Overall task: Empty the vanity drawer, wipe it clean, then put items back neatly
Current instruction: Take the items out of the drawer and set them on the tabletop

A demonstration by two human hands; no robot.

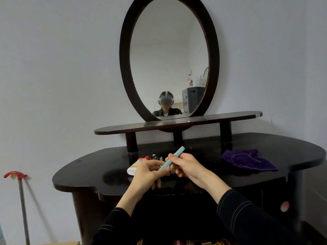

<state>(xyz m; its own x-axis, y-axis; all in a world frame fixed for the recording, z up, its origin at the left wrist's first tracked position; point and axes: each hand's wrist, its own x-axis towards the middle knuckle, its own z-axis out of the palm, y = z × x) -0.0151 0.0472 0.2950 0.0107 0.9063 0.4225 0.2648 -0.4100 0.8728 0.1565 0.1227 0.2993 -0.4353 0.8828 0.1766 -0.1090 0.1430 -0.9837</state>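
Note:
Both hands are raised over the front of the black vanity top (pixel 92 172). Between them is a slim light-blue stick (pixel 172 159), tilted up to the right. My left hand (pixel 149 172) pinches its lower end and my right hand (pixel 185 165) grips its middle. Behind the hands on the top lie a white tube with a red cap (pixel 137 165) and a few small dark and clear items (pixel 155 157). A purple cloth (pixel 247 160) lies crumpled on the right of the top. At the bottom edge, part of the open drawer's contents (pixel 200 242) shows, mostly cut off.
An oval mirror (pixel 169 57) in a dark frame stands on a raised shelf (pixel 177 122) at the back. A metal pole with a red handle (pixel 21 197) leans against the wall at left. A cabinet door with a pale knob (pixel 284 206) is at right.

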